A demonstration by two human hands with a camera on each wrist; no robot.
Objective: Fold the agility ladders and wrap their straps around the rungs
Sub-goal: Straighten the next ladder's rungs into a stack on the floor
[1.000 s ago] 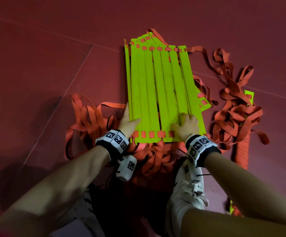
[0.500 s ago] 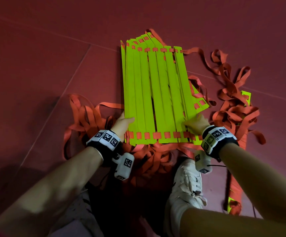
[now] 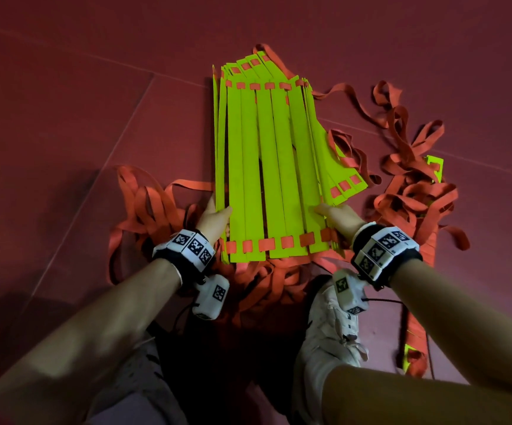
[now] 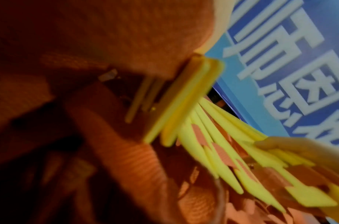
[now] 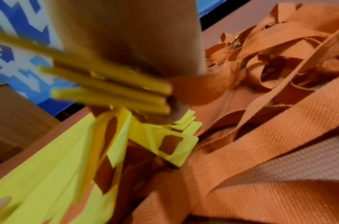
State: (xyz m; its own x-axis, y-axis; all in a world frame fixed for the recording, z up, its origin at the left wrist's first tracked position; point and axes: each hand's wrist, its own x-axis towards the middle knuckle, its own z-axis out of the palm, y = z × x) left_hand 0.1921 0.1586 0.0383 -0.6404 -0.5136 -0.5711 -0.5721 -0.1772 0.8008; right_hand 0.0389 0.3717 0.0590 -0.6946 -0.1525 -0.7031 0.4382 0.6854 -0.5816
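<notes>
A fan of yellow-green ladder rungs (image 3: pixel 267 167) lies on the red floor, threaded at both ends with orange strap. My left hand (image 3: pixel 214 217) grips the left edge of the stack near its close end, thumb on top. On the opposite edge my right hand (image 3: pixel 339 217) holds the rungs the same way. The left wrist view, blurred, shows rung edges (image 4: pixel 184 106) bunched against my palm. In the right wrist view several rung edges (image 5: pixel 107 84) sit in my grip. Loose orange straps (image 3: pixel 414 197) pile up to the right, left and near side.
A second ladder's yellow rung (image 3: pixel 434 165) pokes out of the right strap pile, and another strip of it (image 3: pixel 414 357) runs toward me. My white shoe (image 3: pixel 328 338) stands just behind the rungs. A blue printed board (image 4: pixel 280 60) is at the floor's edge.
My right hand slid from the top of the rungs to their right edge. Both hands have squeezed the fan narrower, so the rungs overlap more.
</notes>
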